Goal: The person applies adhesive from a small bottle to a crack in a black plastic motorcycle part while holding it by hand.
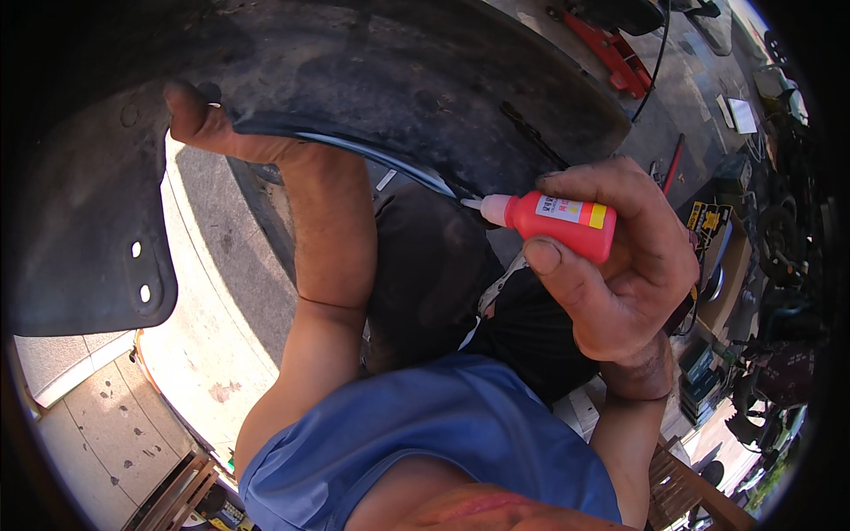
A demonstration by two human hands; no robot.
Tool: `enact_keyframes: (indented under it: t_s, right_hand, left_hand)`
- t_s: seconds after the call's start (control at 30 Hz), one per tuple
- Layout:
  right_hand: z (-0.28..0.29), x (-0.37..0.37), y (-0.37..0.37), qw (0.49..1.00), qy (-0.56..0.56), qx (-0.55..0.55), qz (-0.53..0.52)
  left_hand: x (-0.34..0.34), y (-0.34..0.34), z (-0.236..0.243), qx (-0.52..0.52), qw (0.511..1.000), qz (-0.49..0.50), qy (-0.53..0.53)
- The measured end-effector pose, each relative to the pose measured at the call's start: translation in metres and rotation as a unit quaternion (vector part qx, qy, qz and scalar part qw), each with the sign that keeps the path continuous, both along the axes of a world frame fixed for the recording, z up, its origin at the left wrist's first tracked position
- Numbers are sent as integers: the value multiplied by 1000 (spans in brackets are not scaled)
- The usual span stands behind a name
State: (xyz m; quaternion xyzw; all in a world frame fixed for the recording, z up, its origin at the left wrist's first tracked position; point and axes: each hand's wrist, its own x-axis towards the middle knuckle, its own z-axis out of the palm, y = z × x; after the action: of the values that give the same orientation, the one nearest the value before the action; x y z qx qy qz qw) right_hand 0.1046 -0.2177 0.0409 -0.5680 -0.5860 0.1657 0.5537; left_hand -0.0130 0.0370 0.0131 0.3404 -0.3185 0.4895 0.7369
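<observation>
A small red bottle (567, 232) is pinched between the thumb and fingers of the right hand (633, 243), its pale nozzle (472, 203) pointing left, close to the lower edge of a large dark panel (354, 66); whether it touches cannot be told. The left hand (217, 133) is at that same edge, thumb stretched out; its other fingers are hidden, so how firmly its grip closes cannot be told. The left forearm (335, 226) rises to the panel on the left of the nozzle, and dark trousers (434, 283) fill the space below.

Farther off to the right, on the grey floor (691, 97), are a red jack (613, 55), a thin red rod (675, 164), a white rectangular item (742, 115) and an open cardboard box (731, 276). Dark clutter crowds the far right rim. Slatted wood shows at both lower corners, and sunlight falls on the pale ground at left.

The panel curves across the top; its left flap ends in a rounded corner with two holes. A pale strip (381, 161) runs along the lower edge between the hands. Open air lies between that edge and the blue shirt (425, 434), on either side of the left forearm.
</observation>
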Motion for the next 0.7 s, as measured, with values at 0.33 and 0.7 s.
enact_keyframes:
  t_s: [0.33, 0.7]
  right_hand:
    - [0, 1, 0, 1000, -1, 0, 5]
    - [-2, 2, 1, 1000, -3, 6, 3]
  left_hand:
    - [4, 27, -19, 105, 994, 14, -40]
    - [-4, 11, -8, 100, 993, 55, 18]
